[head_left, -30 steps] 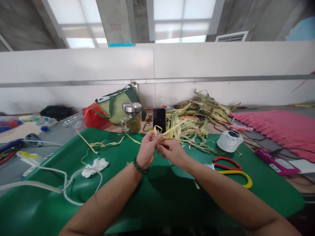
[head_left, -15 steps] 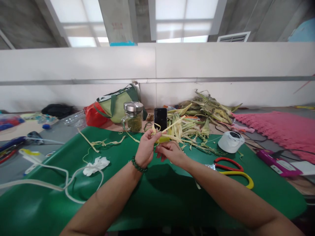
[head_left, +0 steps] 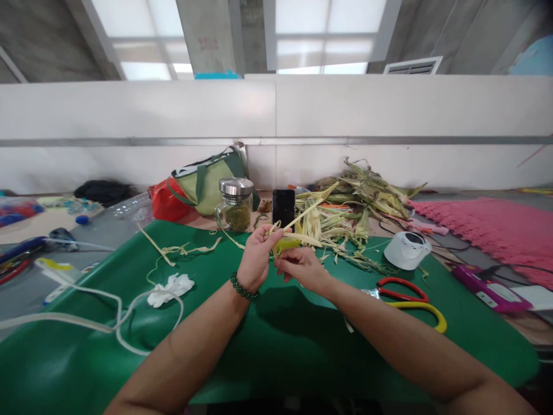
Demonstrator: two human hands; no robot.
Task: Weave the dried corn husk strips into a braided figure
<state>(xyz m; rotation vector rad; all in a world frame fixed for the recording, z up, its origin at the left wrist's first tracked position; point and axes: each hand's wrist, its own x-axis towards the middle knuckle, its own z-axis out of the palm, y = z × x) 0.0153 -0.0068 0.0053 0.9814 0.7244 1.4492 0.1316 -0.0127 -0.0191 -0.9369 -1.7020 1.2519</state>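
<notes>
My left hand (head_left: 256, 253), a green bead bracelet on its wrist, pinches pale corn husk strips (head_left: 311, 206) between thumb and fingers. One long strip slants up to the right from the pinch; another reaches right, above my right hand. A yellow-green piece (head_left: 287, 243) shows between the two hands. Close beside it, my right hand (head_left: 305, 270) is closed, thumb against finger, at the lower end of a narrow husk strip. The fingertips partly hide what they grip. Both hands are raised over the green mat (head_left: 276, 351).
Behind the hands stand a phone (head_left: 283, 207) and a lidded glass jar (head_left: 236, 210). A husk heap (head_left: 367, 190) lies at back right. Red-and-yellow-handled scissors (head_left: 417, 305) lie near my right forearm, with a white roll-shaped object (head_left: 406, 251) beyond. Left are crumpled tissue (head_left: 171, 289) and white cord (head_left: 78, 323).
The long strip's tip has swung up and right, and the small loop above my left fingers sits lower. The yellow-green piece shows more clearly. Both hands stay almost in place.
</notes>
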